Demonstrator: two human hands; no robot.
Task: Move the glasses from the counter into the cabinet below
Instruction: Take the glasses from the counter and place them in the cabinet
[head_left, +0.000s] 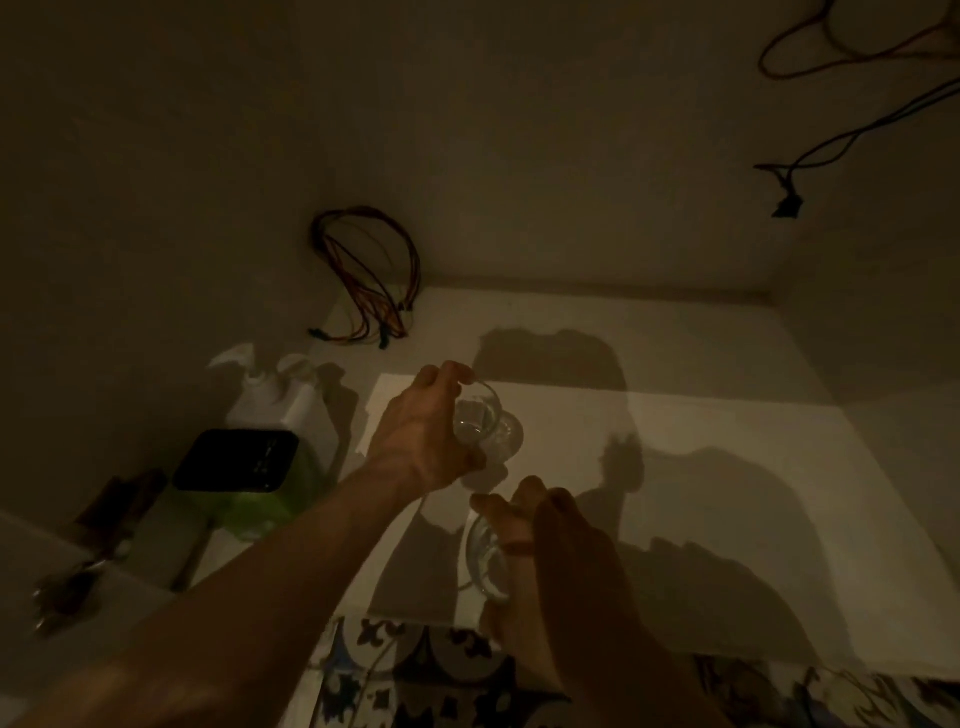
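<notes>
Where dim light falls, pale counter (675, 467), patterned tiles (415, 660)

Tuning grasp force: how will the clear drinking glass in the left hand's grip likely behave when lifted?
The clear drinking glass looks rigid, thin-walled and probably fragile, so light force seems wise. Its smooth surface may be slippery where the left hand grips rim and base. It looks empty, so probably light. The right hand holds a similar clear glass.

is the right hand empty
No, the right hand is wrapped around a clear glass near the counter's front edge, while the left hand grips another glass.
</notes>
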